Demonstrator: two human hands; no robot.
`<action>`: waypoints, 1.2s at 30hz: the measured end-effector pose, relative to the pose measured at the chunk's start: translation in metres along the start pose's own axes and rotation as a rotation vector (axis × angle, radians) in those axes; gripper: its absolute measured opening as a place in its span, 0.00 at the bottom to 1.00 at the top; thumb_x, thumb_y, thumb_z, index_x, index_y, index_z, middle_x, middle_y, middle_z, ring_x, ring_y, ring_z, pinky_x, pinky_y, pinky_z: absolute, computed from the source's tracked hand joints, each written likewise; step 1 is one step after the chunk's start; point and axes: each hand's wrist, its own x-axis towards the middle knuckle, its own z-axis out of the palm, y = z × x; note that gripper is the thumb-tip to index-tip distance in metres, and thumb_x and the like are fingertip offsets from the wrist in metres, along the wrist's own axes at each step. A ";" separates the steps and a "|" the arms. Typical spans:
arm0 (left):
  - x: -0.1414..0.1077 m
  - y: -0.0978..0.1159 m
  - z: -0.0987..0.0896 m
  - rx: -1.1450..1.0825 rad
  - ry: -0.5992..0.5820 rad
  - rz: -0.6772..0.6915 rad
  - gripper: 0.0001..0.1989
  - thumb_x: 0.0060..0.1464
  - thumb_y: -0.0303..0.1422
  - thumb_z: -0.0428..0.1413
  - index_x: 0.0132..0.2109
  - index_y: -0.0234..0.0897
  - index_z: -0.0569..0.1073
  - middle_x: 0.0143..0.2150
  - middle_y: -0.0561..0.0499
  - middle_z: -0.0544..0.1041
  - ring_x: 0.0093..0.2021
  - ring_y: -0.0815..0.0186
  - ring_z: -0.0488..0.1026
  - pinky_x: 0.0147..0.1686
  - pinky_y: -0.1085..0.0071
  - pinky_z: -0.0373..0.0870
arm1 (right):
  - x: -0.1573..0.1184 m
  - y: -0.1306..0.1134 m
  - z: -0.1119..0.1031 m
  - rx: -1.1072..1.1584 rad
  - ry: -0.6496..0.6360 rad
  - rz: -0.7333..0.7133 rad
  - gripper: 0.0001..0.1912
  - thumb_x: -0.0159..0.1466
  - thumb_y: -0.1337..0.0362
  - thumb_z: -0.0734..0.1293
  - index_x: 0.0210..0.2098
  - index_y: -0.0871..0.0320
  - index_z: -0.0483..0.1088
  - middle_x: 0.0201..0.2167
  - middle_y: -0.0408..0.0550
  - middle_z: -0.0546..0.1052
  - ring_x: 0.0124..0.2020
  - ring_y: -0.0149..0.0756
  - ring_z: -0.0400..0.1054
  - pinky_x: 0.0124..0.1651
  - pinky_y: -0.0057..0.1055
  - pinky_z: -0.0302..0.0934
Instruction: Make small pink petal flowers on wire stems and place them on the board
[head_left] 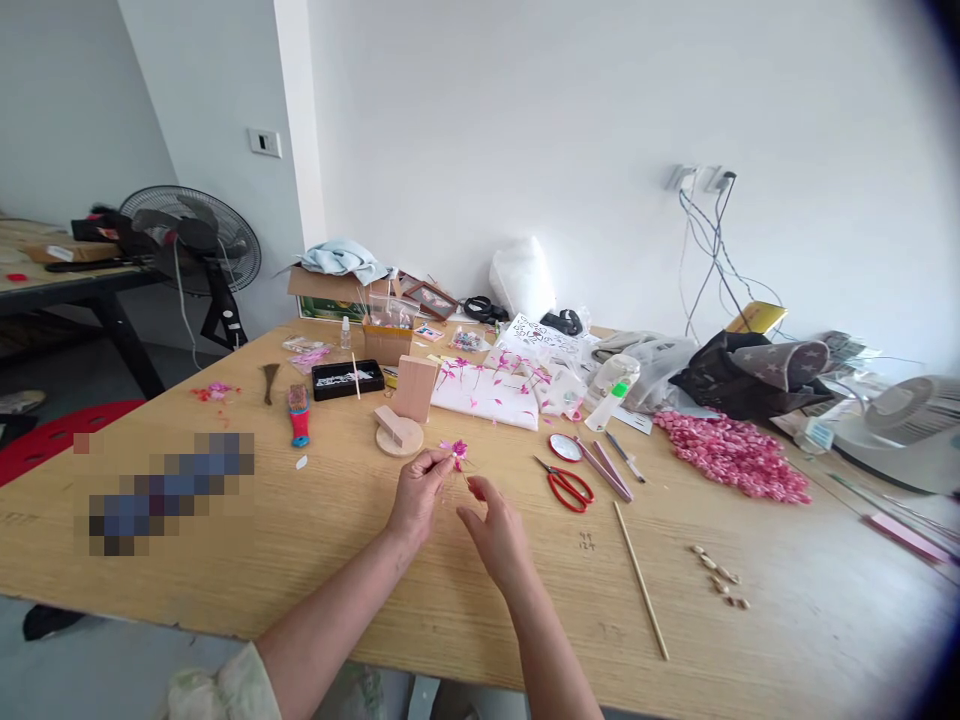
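My left hand point(424, 485) pinches a small magenta artificial flower point(458, 451) between thumb and fingertips, just above the tabletop. Thin stems or threads trail below the bloom. Close beside it on the right is my right hand point(499, 530), fingers bent and thumb standing apart from the index finger. A fine strand reaches toward its index fingertip; whether it touches is too small to make out. Behind the hands stand a round wooden base point(400, 436) and an upright wooden block point(414, 388). Red-handled scissors point(568, 487) lie to the right.
More magenta flowers lie on a white pad point(487, 392) at the back. Around it are a black tray point(347, 379), a red and blue brush point(298, 412), tweezers point(606, 470), a wooden stick point(640, 578), small beads point(720, 575) and a pink bead heap point(731, 455).
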 end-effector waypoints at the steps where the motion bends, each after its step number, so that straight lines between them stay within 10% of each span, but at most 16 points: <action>1: 0.001 0.000 -0.002 0.007 0.003 0.004 0.08 0.42 0.34 0.57 0.24 0.33 0.71 0.17 0.58 0.59 0.19 0.76 0.50 0.19 0.76 0.46 | -0.003 0.006 -0.001 -0.066 -0.024 0.000 0.16 0.51 0.70 0.61 0.40 0.54 0.67 0.38 0.48 0.72 0.39 0.40 0.64 0.41 0.34 0.56; 12: 0.003 -0.008 -0.016 0.065 0.039 -0.019 0.07 0.41 0.34 0.58 0.25 0.32 0.72 0.18 0.58 0.60 0.18 0.77 0.48 0.18 0.76 0.44 | -0.019 0.041 -0.018 -0.316 -0.092 0.049 0.12 0.55 0.71 0.55 0.23 0.56 0.69 0.26 0.47 0.70 0.30 0.34 0.64 0.32 0.26 0.54; 24: 0.004 -0.022 -0.023 0.085 0.102 -0.057 0.09 0.40 0.36 0.58 0.27 0.33 0.74 0.20 0.57 0.65 0.19 0.76 0.51 0.19 0.76 0.46 | -0.012 0.076 -0.050 -0.321 -0.132 0.117 0.11 0.52 0.68 0.58 0.32 0.56 0.70 0.33 0.48 0.73 0.35 0.37 0.66 0.38 0.29 0.56; 36: 0.007 -0.021 -0.025 0.042 0.102 -0.075 0.08 0.40 0.35 0.58 0.27 0.33 0.74 0.19 0.57 0.64 0.19 0.76 0.52 0.19 0.77 0.47 | -0.006 0.058 -0.086 -0.347 -0.204 0.057 0.19 0.51 0.72 0.59 0.42 0.55 0.67 0.45 0.49 0.70 0.46 0.38 0.63 0.45 0.32 0.55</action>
